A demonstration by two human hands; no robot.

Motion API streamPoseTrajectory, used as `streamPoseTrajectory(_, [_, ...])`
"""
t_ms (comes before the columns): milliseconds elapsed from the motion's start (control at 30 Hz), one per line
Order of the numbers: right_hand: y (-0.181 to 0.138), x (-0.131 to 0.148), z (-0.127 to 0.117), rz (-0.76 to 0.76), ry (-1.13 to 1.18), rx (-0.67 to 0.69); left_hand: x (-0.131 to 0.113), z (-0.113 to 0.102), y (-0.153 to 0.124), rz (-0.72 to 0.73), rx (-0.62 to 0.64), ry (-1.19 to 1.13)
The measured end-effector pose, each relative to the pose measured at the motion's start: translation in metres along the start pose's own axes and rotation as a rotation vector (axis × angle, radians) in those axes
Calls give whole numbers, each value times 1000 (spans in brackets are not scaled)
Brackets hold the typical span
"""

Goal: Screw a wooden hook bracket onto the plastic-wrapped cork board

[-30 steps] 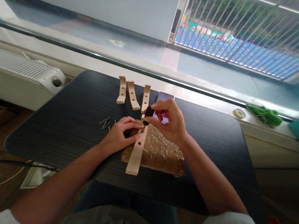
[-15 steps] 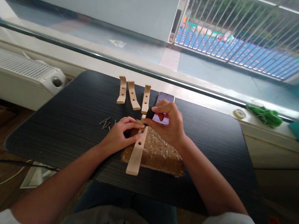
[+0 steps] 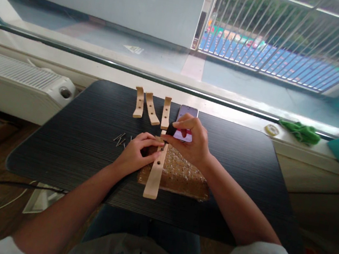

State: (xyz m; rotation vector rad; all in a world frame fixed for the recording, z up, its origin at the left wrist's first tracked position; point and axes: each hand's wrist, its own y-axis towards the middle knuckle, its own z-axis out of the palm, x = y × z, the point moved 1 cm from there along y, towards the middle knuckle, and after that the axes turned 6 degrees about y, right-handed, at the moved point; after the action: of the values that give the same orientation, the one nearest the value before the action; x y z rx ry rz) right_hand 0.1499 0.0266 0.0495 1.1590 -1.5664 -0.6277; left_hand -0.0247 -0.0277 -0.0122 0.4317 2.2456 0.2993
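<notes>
Sitting at the black tabletop (image 3: 73,146), a person works with both hands over a brown board (image 3: 181,176) full of little holes. A long wooden strip (image 3: 154,176) lies flat on the left side of the brown board, and its near end sticks out past the board's front edge. The left hand (image 3: 134,156) rests on the board's left edge. Its fingers (image 3: 151,140) are close together and pinch the far end of the strip; I cannot tell if something tiny is between them. The right hand (image 3: 192,144) hovers over the far end of the board. Its fingers are curled tight around a small black tool (image 3: 170,130), whose tip points down at the far end of the strip, right next to the left fingertips.

Just behind the board lies a phone (image 3: 188,113), partly hidden by the right hand. Three short wooden pieces (image 3: 152,109) lie side by side behind the board, a bit to the left. A little pile of thin metal pins (image 3: 121,139) sits near the board's left side. Well off to the right of the board, a green cloth (image 3: 300,131) lies on the window ledge.
</notes>
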Motion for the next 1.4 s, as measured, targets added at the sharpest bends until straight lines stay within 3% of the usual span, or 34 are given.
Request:
streamPoseTrajectory(233, [6,4,-9,2,25,124,-2,-1,2,-11,21,-14])
streamPoseTrajectory(600, [8,6,-13,46,61,198,0,0,1,-16,26,-11])
streamPoseTrajectory(1400, [4,2,-11,400,501,345,-1,-1,1,-37,27,-11])
